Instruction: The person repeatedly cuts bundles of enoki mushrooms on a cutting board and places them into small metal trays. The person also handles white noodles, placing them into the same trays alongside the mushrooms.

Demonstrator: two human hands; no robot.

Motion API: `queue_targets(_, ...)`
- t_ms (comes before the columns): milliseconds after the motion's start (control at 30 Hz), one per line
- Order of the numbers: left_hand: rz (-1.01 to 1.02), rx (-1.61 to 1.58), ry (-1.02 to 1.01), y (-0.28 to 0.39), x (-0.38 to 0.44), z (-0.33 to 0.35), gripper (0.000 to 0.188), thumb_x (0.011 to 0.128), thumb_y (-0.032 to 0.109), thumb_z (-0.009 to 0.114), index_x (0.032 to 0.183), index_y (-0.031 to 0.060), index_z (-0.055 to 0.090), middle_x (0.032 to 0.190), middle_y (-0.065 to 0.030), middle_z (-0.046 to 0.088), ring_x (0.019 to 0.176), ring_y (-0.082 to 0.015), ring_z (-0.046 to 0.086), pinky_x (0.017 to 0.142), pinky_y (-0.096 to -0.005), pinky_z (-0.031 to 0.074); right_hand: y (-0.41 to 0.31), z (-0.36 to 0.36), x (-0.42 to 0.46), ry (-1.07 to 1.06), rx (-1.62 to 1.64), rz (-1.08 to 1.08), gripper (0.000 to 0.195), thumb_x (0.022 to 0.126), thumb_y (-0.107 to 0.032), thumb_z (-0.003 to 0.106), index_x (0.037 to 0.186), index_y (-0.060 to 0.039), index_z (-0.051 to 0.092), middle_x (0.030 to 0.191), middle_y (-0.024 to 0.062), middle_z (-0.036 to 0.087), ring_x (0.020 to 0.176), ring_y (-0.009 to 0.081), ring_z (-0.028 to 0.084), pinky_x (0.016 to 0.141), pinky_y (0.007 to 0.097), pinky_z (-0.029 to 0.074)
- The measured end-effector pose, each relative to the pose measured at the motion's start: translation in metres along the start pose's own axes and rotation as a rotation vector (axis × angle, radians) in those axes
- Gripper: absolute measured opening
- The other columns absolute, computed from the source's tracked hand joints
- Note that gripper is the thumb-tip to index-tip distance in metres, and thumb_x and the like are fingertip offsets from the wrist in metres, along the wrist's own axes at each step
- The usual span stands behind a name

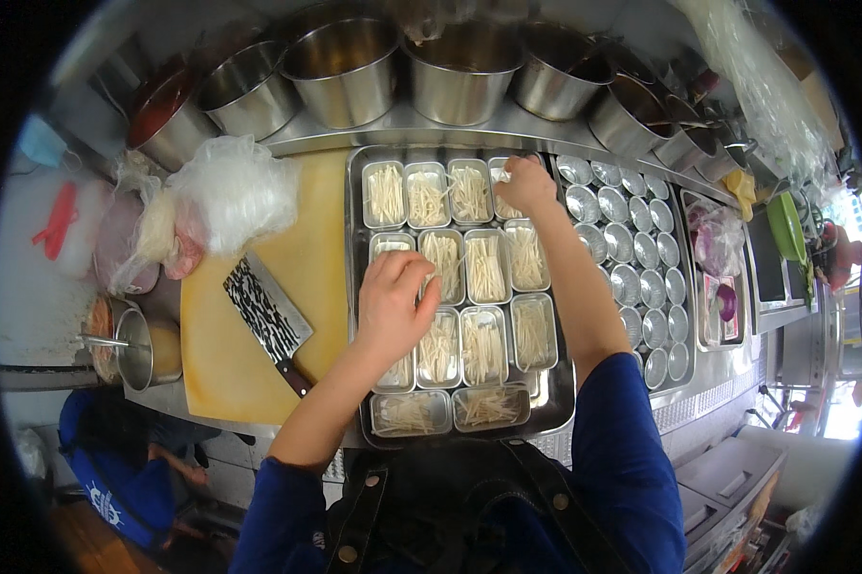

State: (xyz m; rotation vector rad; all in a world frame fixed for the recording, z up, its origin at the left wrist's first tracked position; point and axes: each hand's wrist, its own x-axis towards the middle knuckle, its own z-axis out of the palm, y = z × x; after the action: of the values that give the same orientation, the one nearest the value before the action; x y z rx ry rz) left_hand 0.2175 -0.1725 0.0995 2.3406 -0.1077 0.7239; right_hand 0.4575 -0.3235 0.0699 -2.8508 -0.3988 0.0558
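Observation:
On a large steel tray (561, 412), several small rectangular metal containers (487, 267) stand in rows. They hold thin whitish strips (469, 192) that look like enoki mushrooms. My left hand (396, 305) is over the left containers of the second and third rows, fingers bent and thumb apart, with nothing visible in it. At the far right corner of the tray, my right hand (530, 184) reaches into a container, its fingertips down at the strips. Whether those fingers grip any is hidden.
Left of the tray, a cleaver (271, 308) lies on a yellow cutting board (237, 380) near plastic bags (233, 190). Steel pots (466, 82) line the back ledge. Round foil cups (613, 204) fill a tray on the right. Another person (126, 459) is at the lower left.

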Motion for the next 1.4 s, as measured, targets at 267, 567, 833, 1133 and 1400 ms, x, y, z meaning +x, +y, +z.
queue_targets(267, 0.212, -0.109, -0.230, 0.039, -0.015, 0.044, 0.010, 0.075, 0.010, 0.065, 0.076, 0.0016, 0.061, 0.084, -0.0108, 0.056, 0.083, -0.0269, 0.054, 0.074, -0.0380, 0.045, -0.051, 0.037, 0.013, -0.118, 0.015, -0.076, 0.032, 0.070, -0.026, 0.071, 0.095, -0.0068, 0.065, 0.101, 0.0171, 0.066, 0.099, 0.0331, 0.062, 0.086, 0.0418, 0.050)
queue_targets(567, 0.254, -0.278, -0.403, 0.067, -0.048, 0.044, 0.013, 0.073, 0.011, 0.069, 0.078, 0.0038, 0.060, 0.084, -0.0086, 0.054, 0.083, -0.0252, 0.054, 0.073, -0.0356, 0.046, -0.013, 0.028, 0.027, -0.076, 0.739, 0.012, 0.015, 0.073, -0.008, 0.066, 0.083, 0.0021, 0.061, 0.065, 0.0094, 0.063, 0.049, 0.0138, 0.061, 0.044, 0.0276, 0.050)
queue_targets(833, 0.213, -0.294, -0.396, 0.055, -0.075, 0.026, 0.012, 0.076, 0.016, 0.066, 0.077, 0.0059, 0.059, 0.081, -0.0064, 0.055, 0.082, -0.0240, 0.054, 0.073, -0.0351, 0.046, -0.013, -0.024, -0.010, -0.113, 1.353, 0.040, 0.008, 0.078, -0.003, 0.064, 0.084, -0.0024, 0.059, 0.069, 0.0029, 0.059, 0.054, 0.0097, 0.057, 0.044, 0.0227, 0.046)
queue_targets(1133, 0.119, -0.304, -0.397, 0.057, -0.078, 0.009, 0.011, 0.074, 0.011, 0.069, 0.079, 0.0042, 0.060, 0.085, -0.0089, 0.058, 0.082, -0.0259, 0.058, 0.073, -0.0358, 0.049, -0.092, 0.044, -0.096, -0.377, 0.865, -0.257, 0.012, 0.081, -0.007, 0.064, 0.090, 0.0013, 0.064, 0.072, 0.0100, 0.066, 0.057, 0.0130, 0.064, 0.045, 0.0255, 0.049)
queue_targets(1400, -0.334, -0.053, 0.111, -0.020, -0.075, -0.070, 0.005, 0.078, 0.002, 0.062, 0.082, 0.0001, 0.060, 0.083, -0.0130, 0.062, 0.076, -0.0289, 0.062, 0.069, -0.0323, 0.049, -0.094, 0.037, -0.113, -0.436, 0.930, -0.169, 0.014, 0.084, -0.007, 0.060, 0.093, 0.0021, 0.065, 0.071, 0.0072, 0.065, 0.059, 0.0122, 0.064, 0.047, 0.0237, 0.049)
